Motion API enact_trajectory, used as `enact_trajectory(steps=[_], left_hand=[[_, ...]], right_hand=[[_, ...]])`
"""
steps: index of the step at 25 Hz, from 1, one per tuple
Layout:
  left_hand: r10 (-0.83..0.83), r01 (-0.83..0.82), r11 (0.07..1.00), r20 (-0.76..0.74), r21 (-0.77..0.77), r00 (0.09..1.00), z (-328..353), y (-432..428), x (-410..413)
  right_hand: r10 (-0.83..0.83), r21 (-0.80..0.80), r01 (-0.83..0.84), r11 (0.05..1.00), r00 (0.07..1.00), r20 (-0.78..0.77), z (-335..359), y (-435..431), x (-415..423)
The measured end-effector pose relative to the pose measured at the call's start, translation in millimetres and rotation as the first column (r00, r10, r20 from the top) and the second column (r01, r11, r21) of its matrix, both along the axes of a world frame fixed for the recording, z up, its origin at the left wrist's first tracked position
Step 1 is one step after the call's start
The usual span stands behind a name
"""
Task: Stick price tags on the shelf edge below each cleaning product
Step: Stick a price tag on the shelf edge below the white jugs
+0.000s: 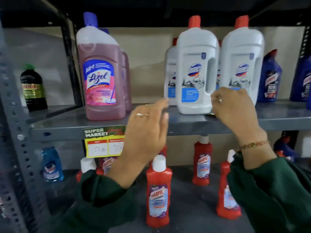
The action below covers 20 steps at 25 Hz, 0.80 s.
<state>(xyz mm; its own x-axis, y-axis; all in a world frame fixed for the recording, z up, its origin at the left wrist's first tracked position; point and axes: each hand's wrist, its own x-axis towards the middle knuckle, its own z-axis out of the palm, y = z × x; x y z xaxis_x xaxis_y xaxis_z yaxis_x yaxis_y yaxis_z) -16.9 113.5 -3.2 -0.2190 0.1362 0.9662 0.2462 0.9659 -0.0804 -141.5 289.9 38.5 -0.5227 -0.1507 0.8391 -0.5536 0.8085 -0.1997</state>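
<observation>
Tagging has reached the white handled plastic bottles [195,68]: beside them, right hand [235,108] pinches something unclear, left hand [148,132] open and empty, next pressing a tag onto the grey metal shelf edge [193,127] below.

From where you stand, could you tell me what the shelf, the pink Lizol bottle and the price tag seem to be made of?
The shelf looks like grey painted metal, judging by its folded front edge and perforated uprights. The pink Lizol bottle seems to be translucent plastic, since the liquid shows through. The price tag looks like printed paper or thin card, matte, with handwriting on it; which of the two I cannot tell.
</observation>
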Motion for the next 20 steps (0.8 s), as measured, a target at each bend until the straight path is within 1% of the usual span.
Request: enact_trajectory(steps=[1,2,3,4,5,6,7,8,9,10,11,12,14,15,17,19,20], left_hand=[[0.038,-0.034,0.997,0.062,-0.065,0.997,-2,19,-12],[0.093,-0.082,0.991,0.103,-0.106,0.99,-6,34,-24],[0.152,-0.136,0.983,0.132,-0.124,0.98,-9,44,-35],[0.209,-0.19,0.973,0.156,-0.128,0.965,-13,51,-44],[0.257,-0.237,0.963,0.168,-0.127,0.952,-17,54,-51],[0.292,-0.274,0.953,0.164,-0.127,0.942,-23,56,-58],[0.311,-0.294,0.948,0.152,-0.124,0.938,-28,57,-62],[0.315,-0.301,0.947,0.144,-0.107,0.938,-31,58,-63],[0.306,-0.299,0.952,0.149,-0.066,0.94,-31,60,-63],[0.29,-0.294,0.956,0.17,-0.001,0.942,-28,62,-62],[0.262,-0.283,0.956,0.212,0.075,0.941,-24,68,-60],[0.213,-0.255,0.956,0.254,0.146,0.944,-19,73,-58],[0.051,-0.124,0.963,0.29,0.238,0.956,-12,86,-57],[-0.017,-0.055,0.967,0.275,0.25,0.961,-10,92,-58],[-0.059,0.002,0.968,0.221,0.249,0.973,-10,104,-61],[-0.054,0.0,0.963,0.196,0.268,0.979,-14,111,-63],[-0.04,-0.017,0.962,0.201,0.273,0.979,-17,113,-64]], right_hand=[[-0.078,0.172,0.053,0.984,0.987,0.141,3,13,-13],[-0.138,0.299,0.047,0.953,0.947,0.29,6,21,-20],[-0.179,0.37,0.016,0.929,0.893,0.412,6,26,-24],[-0.19,0.391,-0.019,0.92,0.851,0.49,6,31,-24],[-0.157,0.373,-0.057,0.926,0.84,0.519,4,32,-24],[-0.113,0.349,-0.085,0.933,0.853,0.509,1,35,-25],[-0.062,0.321,-0.101,0.942,0.885,0.461,-4,38,-28],[-0.012,0.285,-0.108,0.952,0.921,0.389,-8,40,-29],[0.044,0.242,-0.116,0.963,0.957,0.287,-11,44,-31],[0.117,0.169,-0.151,0.974,0.974,0.196,-11,48,-31],[0.239,0.066,-0.25,0.966,0.961,0.138,-9,54,-30],[0.375,-0.04,-0.373,0.927,0.919,0.12,-6,60,-27],[0.62,-0.187,-0.595,0.782,0.771,0.142,-6,71,-13],[0.682,-0.205,-0.653,0.729,0.72,0.133,-10,74,-7],[0.727,-0.191,-0.704,0.684,0.679,0.104,-20,79,-2],[0.721,-0.18,-0.7,0.691,0.686,0.099,-31,84,-4],[0.704,-0.141,-0.691,0.709,0.707,0.072,-35,87,-7]])
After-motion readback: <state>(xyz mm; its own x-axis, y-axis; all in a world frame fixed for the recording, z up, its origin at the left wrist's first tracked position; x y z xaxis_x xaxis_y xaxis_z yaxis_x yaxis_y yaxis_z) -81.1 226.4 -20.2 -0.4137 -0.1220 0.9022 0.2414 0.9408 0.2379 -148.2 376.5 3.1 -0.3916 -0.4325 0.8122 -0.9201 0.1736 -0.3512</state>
